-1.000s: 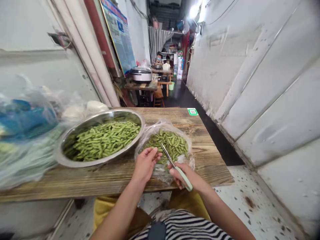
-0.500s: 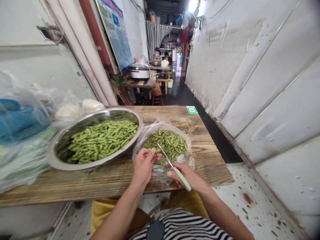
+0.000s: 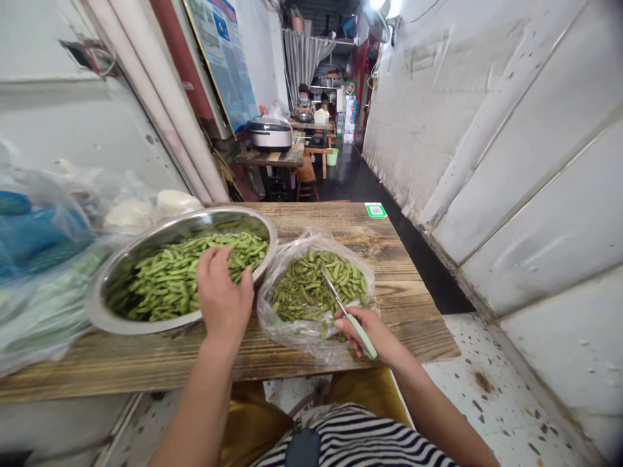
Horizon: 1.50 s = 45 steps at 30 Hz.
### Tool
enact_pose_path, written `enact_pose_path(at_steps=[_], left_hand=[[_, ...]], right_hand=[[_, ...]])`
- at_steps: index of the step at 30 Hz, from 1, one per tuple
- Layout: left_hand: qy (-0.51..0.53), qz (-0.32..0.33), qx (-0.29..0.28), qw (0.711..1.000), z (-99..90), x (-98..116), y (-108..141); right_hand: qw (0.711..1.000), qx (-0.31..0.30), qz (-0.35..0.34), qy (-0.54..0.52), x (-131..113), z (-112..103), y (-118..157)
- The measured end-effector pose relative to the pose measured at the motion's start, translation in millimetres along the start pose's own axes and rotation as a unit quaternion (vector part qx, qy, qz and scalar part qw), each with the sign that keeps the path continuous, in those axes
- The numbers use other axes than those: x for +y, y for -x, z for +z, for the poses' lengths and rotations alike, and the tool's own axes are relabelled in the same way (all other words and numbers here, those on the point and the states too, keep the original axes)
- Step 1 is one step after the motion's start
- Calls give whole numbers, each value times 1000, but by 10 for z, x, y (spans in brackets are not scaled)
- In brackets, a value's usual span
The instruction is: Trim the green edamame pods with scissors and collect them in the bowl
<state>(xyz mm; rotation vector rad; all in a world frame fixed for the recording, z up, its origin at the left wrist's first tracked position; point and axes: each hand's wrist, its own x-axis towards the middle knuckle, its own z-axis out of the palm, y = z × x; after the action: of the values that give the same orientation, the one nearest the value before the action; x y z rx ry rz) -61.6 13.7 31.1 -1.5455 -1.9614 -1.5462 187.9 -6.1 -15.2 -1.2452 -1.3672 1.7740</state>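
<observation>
My left hand (image 3: pixel 224 292) rests over the steel mixing bowl (image 3: pixel 100 305), its fingers spread and touching the green pods (image 3: pixel 165 288) heaped inside. My right hand (image 3: pixel 363 334) grips scissors (image 3: pixel 341 295) with pale green handles, their closed blades pointing up and away over a clear plastic bag (image 3: pixel 272 327). That bag lies open on the table, holding more green pods (image 3: pixel 316 288), and the blade tips hang just above them. Part of the bag's front is hidden by my right hand.
The rough wooden table (image 3: pixel 121 366) carries a green QR sticker (image 3: pixel 376 210) at its far edge. Plastic bags (image 3: pixel 43 240) bulge at left. White metal panels (image 3: pixel 487 149) run along the right. Further off are a rice cooker (image 3: pixel 269 133) and a seated person (image 3: pixel 304 104).
My left hand has moved left from the bag's edge to over the bowl, among the pods. The scissors now stand more steeply, and my right hand stays by the bag.
</observation>
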Motion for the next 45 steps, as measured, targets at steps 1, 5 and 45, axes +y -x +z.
enact_pose_path(at_steps=[1, 5, 45], left_hand=[[-43, 53, -26, 997, 1, 5, -8], [-102, 244, -269, 926, 214, 95, 209], [467, -372, -373, 710, 154, 223, 509]], right_hand=[[1000, -6, 1, -2, 9, -8, 4], [1000, -16, 12, -6, 38, -21, 32], [998, -64, -23, 15, -15, 61, 135]])
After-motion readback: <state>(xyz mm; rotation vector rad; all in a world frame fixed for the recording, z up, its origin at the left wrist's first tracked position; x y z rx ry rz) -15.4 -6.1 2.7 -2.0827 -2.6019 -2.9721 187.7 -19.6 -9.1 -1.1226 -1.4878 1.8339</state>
